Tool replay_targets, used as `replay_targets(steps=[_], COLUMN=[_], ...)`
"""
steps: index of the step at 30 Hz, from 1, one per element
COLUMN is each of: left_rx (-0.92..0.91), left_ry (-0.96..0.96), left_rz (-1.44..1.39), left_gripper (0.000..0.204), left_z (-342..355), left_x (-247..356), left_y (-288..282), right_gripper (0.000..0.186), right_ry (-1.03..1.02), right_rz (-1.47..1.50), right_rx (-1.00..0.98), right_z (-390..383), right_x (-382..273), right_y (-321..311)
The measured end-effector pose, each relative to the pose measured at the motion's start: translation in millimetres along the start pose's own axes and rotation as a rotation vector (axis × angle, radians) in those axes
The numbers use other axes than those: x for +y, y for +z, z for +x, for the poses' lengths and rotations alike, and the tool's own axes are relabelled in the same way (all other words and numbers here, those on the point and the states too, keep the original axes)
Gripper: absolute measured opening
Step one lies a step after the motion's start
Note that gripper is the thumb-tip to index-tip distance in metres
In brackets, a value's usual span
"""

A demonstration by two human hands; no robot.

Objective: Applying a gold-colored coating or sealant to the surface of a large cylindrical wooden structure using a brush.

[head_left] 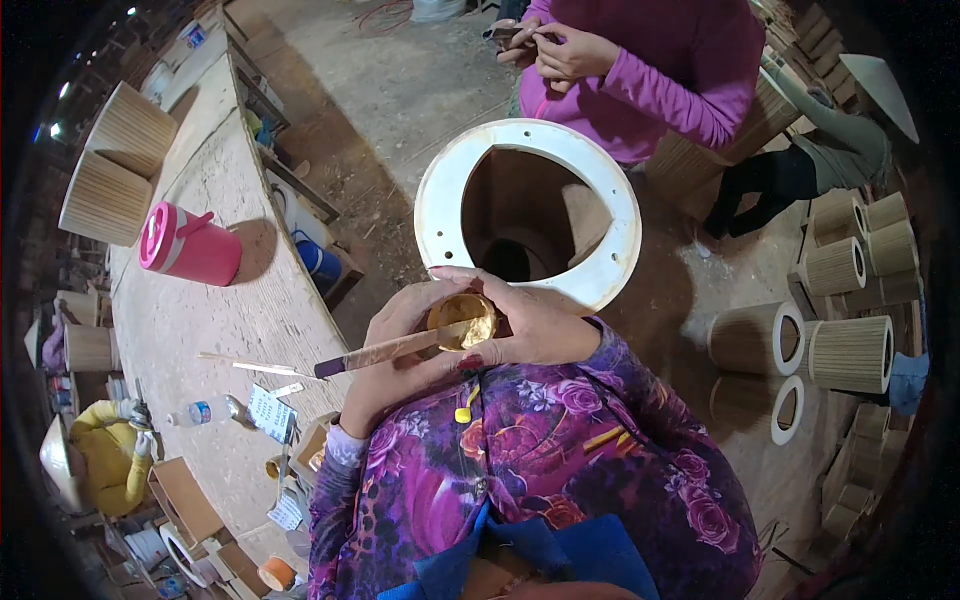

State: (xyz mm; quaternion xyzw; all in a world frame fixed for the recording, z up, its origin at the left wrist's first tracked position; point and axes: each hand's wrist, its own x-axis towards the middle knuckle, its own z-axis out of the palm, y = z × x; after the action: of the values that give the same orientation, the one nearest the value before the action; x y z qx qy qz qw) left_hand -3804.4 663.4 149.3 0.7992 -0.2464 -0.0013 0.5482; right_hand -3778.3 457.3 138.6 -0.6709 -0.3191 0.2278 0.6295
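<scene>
Close to my chest, both hands are cupped around a small round cup (436,318) coated in gold-yellow paste or paint. My left hand (392,318) wraps its left side, and my right hand (540,322) closes on it from the right. A flat wooden stick (392,350) rests in the cup, its inner end on the shiny gold stuff. Its dark-tipped outer end sticks out to the left over my left hand. Just beyond my fingers stands a tall hollow drum with a white ring top (432,205).
A long wooden table (225,340) at left bears a pink lidded jug (200,250), a plastic bottle (200,412) and cardboard boxes (187,500). Opposite stands a person in a pink top (660,90). Ribbed cylinders (848,353) stand at right; another person (800,165) bends behind.
</scene>
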Motion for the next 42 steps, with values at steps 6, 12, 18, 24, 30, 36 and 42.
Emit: replay_targets(steps=[6, 12, 18, 24, 30, 36, 42], left_rx=[0.081, 0.146, 0.152, 0.207, 0.073, 0.069, 0.090], left_ry=[-0.031, -0.083, -0.202, -0.125, -0.022, 0.009, -0.062], left_rz=[-0.044, -0.072, -0.176, -0.162, -0.120, -0.172, -0.186], left_gripper=[0.060, 0.060, 0.071, 0.062, 0.067, 0.065, 0.061], left_z=[-0.5, -6.2, -18.6, -9.0, 10.4, 1.6, -16.1], left_x=[1.7, 1.6, -7.4, -7.3, -16.9, -40.0, -71.7], left_y=[4.4, 18.1, 31.7, 33.9, 21.1, 12.3, -1.2], right_gripper=[0.078, 0.071, 0.060, 0.051, 0.045, 0.043, 0.043], right_ry=[0.127, 0.072, 0.122, 0.054, 0.103, 0.188, 0.050], right_rz=[-0.046, 0.051, -0.004, -0.143, -0.146, -0.251, -0.617], right_rx=[-0.057, -0.003, -0.005, 0.141, 0.282, 0.244, 0.323], right_z=[-2.9, -18.6, -34.8, -48.0, -53.9, -43.0, -41.5], right_x=[-20.4, 7.1, 15.4, 13.6, -1.9, -10.1, 2.6], right_y=[-13.9, -15.6, -24.4, -25.9, -23.9, -8.5, 15.4])
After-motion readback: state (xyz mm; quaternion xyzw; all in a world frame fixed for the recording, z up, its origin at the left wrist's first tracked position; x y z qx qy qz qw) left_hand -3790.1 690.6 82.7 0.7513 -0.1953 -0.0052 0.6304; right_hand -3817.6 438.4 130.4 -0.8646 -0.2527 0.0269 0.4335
